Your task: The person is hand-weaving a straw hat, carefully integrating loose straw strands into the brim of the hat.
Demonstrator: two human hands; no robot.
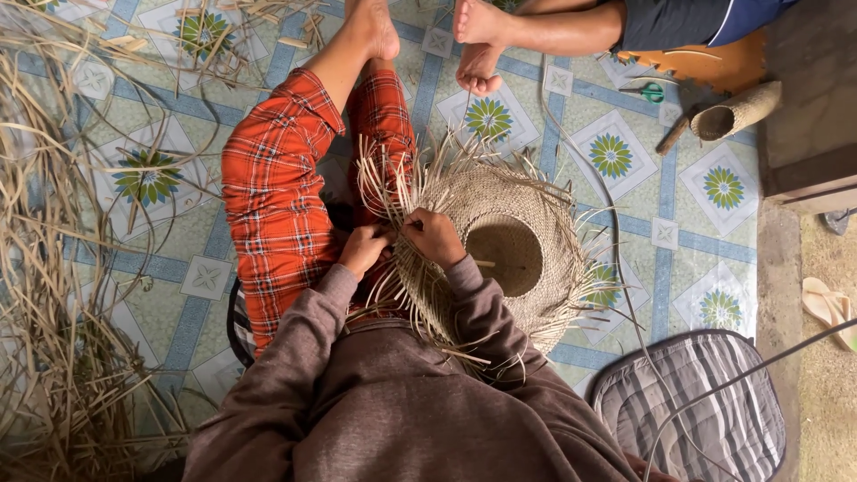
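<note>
A half-woven straw hat lies on the person's lap, crown hollow facing up, its unfinished brim bristling with loose straw ends all round. It rests against the legs in red checked trousers, over the patterned tile floor.

The left hand sits at the edge of the hat nearest the trousers, fingers curled and pinching loose strands of the brim. The right hand is just beside it, lying on the brim between the left hand and the crown hollow, fingers bent down onto the weave and pressed together on the strands. The two hands almost touch, both at the same stretch of brim; the fingertips themselves are hidden among the straw.

Beyond the trousers from the hat, a heap of dry straw spreads over the floor. On the hat's far side lie a small woven basket piece and green-handled scissors, near another person's bare feet. A striped cushion lies close to the hat's brim.
</note>
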